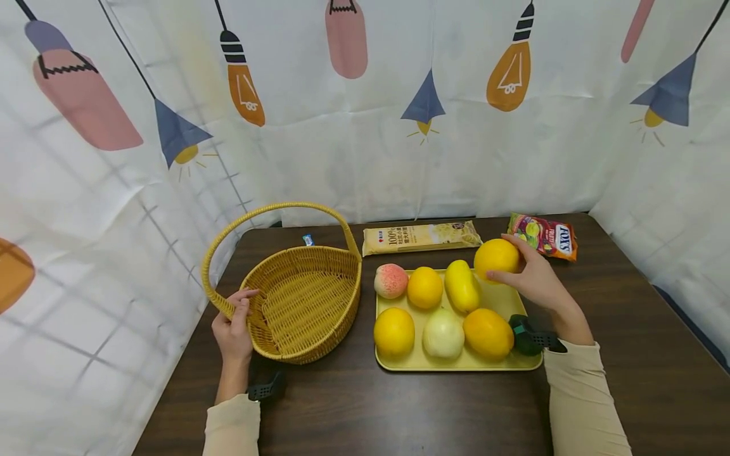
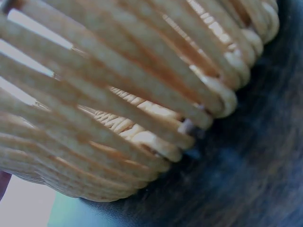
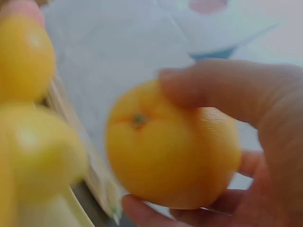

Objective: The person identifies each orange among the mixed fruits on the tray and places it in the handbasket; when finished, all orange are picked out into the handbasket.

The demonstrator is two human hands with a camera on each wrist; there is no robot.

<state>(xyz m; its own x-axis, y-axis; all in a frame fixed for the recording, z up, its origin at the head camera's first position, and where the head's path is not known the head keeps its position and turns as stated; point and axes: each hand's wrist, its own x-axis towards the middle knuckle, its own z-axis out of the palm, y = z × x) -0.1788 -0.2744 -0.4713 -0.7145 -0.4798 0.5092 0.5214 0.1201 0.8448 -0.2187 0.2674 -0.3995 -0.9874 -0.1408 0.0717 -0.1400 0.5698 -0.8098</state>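
The right hand (image 1: 533, 278) has its grip curled round an orange (image 1: 496, 258) at the back corner of the yellow tray (image 1: 419, 362). The left hand (image 1: 234, 326) grips the rim of the wicker basket (image 1: 305, 304). Keep the fingers snug so the orange does not slip. Lift it high, because the lemon (image 1: 461, 286), the peach (image 1: 390, 280) and the basket handle (image 1: 274, 212) stand between.

Seven fruits in all: one orange (image 1: 497, 258) in the right hand (image 1: 533, 278) and six on one yellow tray (image 1: 530, 364), namely one peach (image 1: 390, 280), three round orange-yellow fruits (image 1: 424, 287), one elongated yellow fruit (image 1: 461, 285), one pale fruit (image 1: 443, 334); one wicker basket (image 1: 302, 303); two packets: one long (image 1: 421, 237), one candy bag (image 1: 543, 235); two hands.
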